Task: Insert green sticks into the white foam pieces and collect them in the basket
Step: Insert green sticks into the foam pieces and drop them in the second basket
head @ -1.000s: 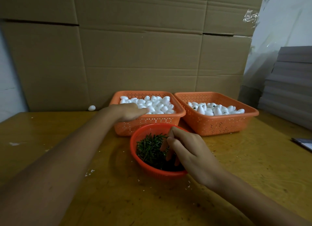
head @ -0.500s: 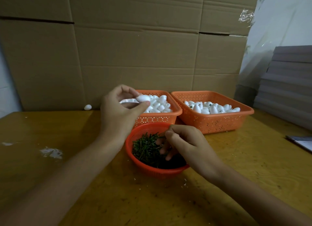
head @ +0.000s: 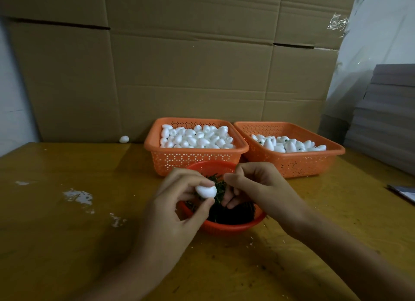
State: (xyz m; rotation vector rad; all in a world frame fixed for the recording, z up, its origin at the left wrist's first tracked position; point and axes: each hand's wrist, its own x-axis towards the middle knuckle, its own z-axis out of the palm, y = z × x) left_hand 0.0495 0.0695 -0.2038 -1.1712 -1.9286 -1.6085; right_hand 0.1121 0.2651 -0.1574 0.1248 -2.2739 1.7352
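My left hand (head: 177,202) pinches a white egg-shaped foam piece (head: 206,191) between thumb and fingers, above the round red basket (head: 233,227) of green sticks (head: 221,191). My right hand (head: 260,188) is curled over that basket just right of the foam piece; whether it holds a stick is hidden by its fingers. Behind stand two orange rectangular baskets: the left basket (head: 195,158) heaped with plain foam pieces, the right basket (head: 292,163) holding foam pieces, some showing green ends.
A cardboard wall (head: 179,65) closes the back of the yellow wooden table (head: 78,233). A stray foam piece (head: 124,139) lies by it at left. Grey stacked boards (head: 386,121) stand at right. White crumbs and smears mark the table at left.
My left hand lifted a foam piece out of the left orange basket and brought it down over the red basket, close to my right hand, which stayed among the sticks.
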